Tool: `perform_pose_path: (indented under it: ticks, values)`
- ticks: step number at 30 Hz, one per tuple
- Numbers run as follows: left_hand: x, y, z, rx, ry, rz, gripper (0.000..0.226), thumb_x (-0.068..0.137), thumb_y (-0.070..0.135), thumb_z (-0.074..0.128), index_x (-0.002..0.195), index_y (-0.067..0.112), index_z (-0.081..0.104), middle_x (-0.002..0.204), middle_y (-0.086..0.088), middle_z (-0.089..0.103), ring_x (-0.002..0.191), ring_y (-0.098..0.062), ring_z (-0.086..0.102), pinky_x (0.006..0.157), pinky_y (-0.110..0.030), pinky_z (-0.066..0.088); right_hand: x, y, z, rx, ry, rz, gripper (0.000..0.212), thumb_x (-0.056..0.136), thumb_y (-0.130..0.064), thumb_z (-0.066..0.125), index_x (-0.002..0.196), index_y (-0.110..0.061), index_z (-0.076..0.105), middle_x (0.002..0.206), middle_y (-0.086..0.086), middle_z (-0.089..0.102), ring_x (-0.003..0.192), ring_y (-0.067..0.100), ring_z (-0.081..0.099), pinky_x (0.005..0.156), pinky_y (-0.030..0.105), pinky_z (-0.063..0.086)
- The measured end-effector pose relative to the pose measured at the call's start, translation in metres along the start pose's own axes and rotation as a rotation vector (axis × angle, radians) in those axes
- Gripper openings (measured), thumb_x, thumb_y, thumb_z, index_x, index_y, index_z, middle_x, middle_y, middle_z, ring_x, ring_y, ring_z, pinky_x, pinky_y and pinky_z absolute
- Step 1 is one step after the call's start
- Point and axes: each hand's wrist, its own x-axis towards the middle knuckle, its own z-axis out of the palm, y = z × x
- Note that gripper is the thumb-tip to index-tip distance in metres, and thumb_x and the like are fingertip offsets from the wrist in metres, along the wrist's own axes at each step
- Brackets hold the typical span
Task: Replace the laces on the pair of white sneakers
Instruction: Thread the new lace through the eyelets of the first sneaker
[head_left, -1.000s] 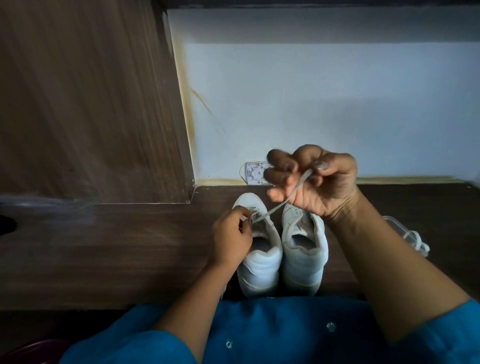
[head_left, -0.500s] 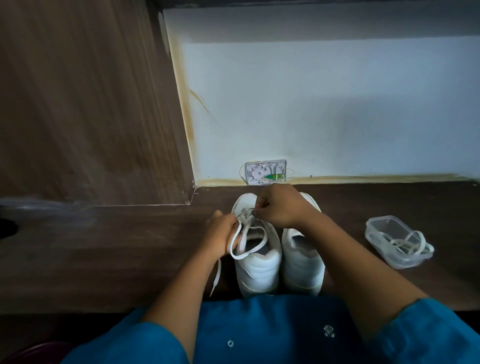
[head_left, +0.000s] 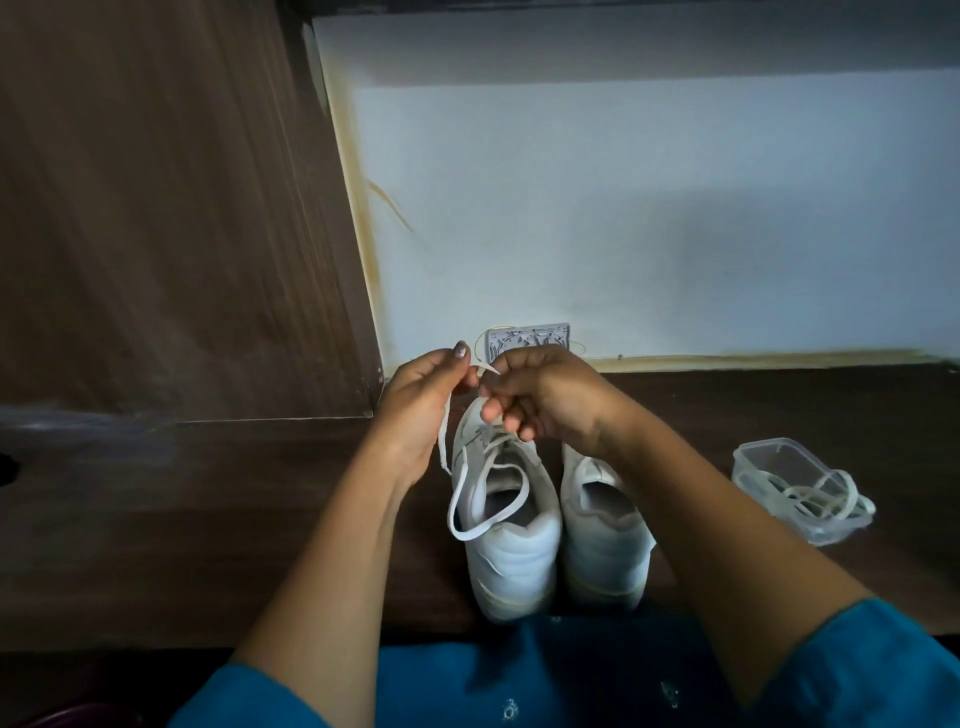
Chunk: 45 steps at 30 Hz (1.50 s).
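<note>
The left sneaker (head_left: 511, 551) and right sneaker (head_left: 602, 540), both white, stand side by side, touching, heels nearest, on the dark counter (head_left: 208, 519). A flat white lace (head_left: 453, 514) runs through the left sneaker's front eyelets; one loop sags over its opening, and its ends rise above the toe.

Dark wooden desk (head_left: 208, 519): two white sneakers (head_left: 511, 540), plastic container (head_left: 779, 467) with laces.

Left hand (head_left: 423, 402) and right hand (head_left: 545, 397) raised, lace (head_left: 443, 447) end pulled up

Dim room; pale wall (head_left: 649, 208), dark wood panel (head_left: 156, 208) left, dark wooden surface (head_left: 208, 519).
</note>
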Motion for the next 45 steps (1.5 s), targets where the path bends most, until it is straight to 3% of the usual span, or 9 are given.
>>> perform_pose_path:
  ticks: [4, 6, 12, 19, 24, 28, 34, 42, 45]
  values:
    - [0.007, -0.013, 0.006, 0.295, 0.230, 0.153, 0.024, 0.092, 0.008, 0.054, 0.071, 0.018, 0.053, 0.067, 0.004, 0.052, 0.058, 0.005, 0.047, 0.062, -0.016, 0.038, -0.009, -0.011, -0.025, 0.547, 0.090, 0.009, 0.009, 0.070, -0.013, 0.049, 0.068, -0.008, 0.055, 0.068, 0.008, 0.067, 0.057, 0.015, 0.058, 0.057, 0.023, 0.046]
    - [0.006, -0.015, 0.006, 0.379, 0.212, 0.167, 0.024, 0.088, 0.005, 0.059, 0.069, 0.020, 0.053, 0.066, 0.006, 0.053, 0.054, 0.007, 0.047, 0.059, -0.012, 0.038, -0.010, -0.013, -0.043, 0.628, 0.235, -0.004, 0.025, 0.082, -0.020, 0.046, 0.064, -0.007, 0.056, 0.066, 0.007, 0.065, 0.057, 0.016, 0.058, 0.057, 0.024, 0.045]
    - [0.002, -0.032, 0.008, 0.959, -0.119, -0.037, 0.016, 0.076, 0.019, 0.070, 0.060, 0.021, 0.069, 0.058, 0.005, 0.057, 0.055, -0.004, 0.044, 0.060, -0.020, 0.035, -0.015, 0.003, -0.073, -0.051, 0.542, 0.021, 0.022, 0.089, -0.022, 0.060, 0.074, -0.006, 0.067, 0.075, 0.002, 0.071, 0.049, 0.012, 0.050, 0.048, 0.023, 0.033]
    - [-0.006, -0.033, 0.019, 0.971, -0.138, -0.157, 0.012, 0.072, 0.004, 0.065, 0.061, 0.006, 0.069, 0.064, -0.014, 0.067, 0.053, -0.021, 0.058, 0.054, -0.026, 0.044, -0.026, 0.006, -0.095, -0.287, 0.694, -0.048, 0.047, 0.098, -0.027, 0.042, 0.058, -0.011, 0.061, 0.068, 0.008, 0.061, 0.055, 0.018, 0.048, 0.052, 0.026, 0.033]
    - [-0.005, -0.037, 0.021, 0.904, -0.111, -0.172, 0.027, 0.072, 0.002, 0.070, 0.050, 0.015, 0.062, 0.061, -0.011, 0.063, 0.054, -0.016, 0.054, 0.062, -0.027, 0.046, -0.025, 0.013, -0.074, -0.321, 0.257, -0.181, 0.023, 0.094, 0.007, 0.040, 0.098, -0.006, 0.059, 0.079, 0.005, 0.062, 0.055, 0.001, 0.059, 0.049, 0.013, 0.038]
    - [-0.004, -0.042, 0.019, 0.812, -0.093, -0.226, 0.026, 0.072, -0.001, 0.073, 0.055, 0.015, 0.062, 0.062, -0.009, 0.064, 0.063, -0.019, 0.058, 0.074, -0.034, 0.053, -0.014, 0.025, -0.052, -0.852, -0.032, -0.125, 0.015, 0.093, -0.023, 0.055, 0.108, -0.022, 0.051, 0.094, -0.005, 0.060, 0.088, 0.010, 0.056, 0.079, 0.028, 0.044]
    - [-0.004, -0.044, 0.015, 0.759, -0.142, -0.243, 0.026, 0.074, -0.001, 0.072, 0.059, 0.018, 0.064, 0.071, -0.013, 0.068, 0.069, -0.019, 0.060, 0.078, -0.039, 0.054, -0.008, 0.021, -0.036, -1.147, -0.116, -0.015, 0.011, 0.084, -0.022, 0.059, 0.086, -0.024, 0.048, 0.075, -0.011, 0.047, 0.073, 0.013, 0.047, 0.055, 0.025, 0.032]
    - [-0.004, -0.043, 0.014, 0.713, -0.123, -0.251, 0.031, 0.075, -0.006, 0.070, 0.054, 0.017, 0.061, 0.059, -0.004, 0.061, 0.059, -0.015, 0.055, 0.070, -0.030, 0.047, -0.008, 0.024, -0.051, -1.004, -0.079, -0.078, 0.030, 0.095, -0.036, 0.051, 0.075, -0.023, 0.069, 0.084, 0.000, 0.066, 0.082, 0.014, 0.059, 0.079, 0.026, 0.043]
    - [-0.003, -0.043, 0.015, 0.716, -0.133, -0.251, 0.029, 0.075, -0.003, 0.071, 0.056, 0.016, 0.062, 0.062, -0.004, 0.062, 0.063, -0.017, 0.057, 0.074, -0.032, 0.051, -0.002, 0.032, -0.058, -1.110, 0.038, -0.093, 0.037, 0.095, -0.035, 0.051, 0.059, -0.028, 0.056, 0.075, -0.006, 0.060, 0.079, 0.017, 0.056, 0.077, 0.032, 0.044]
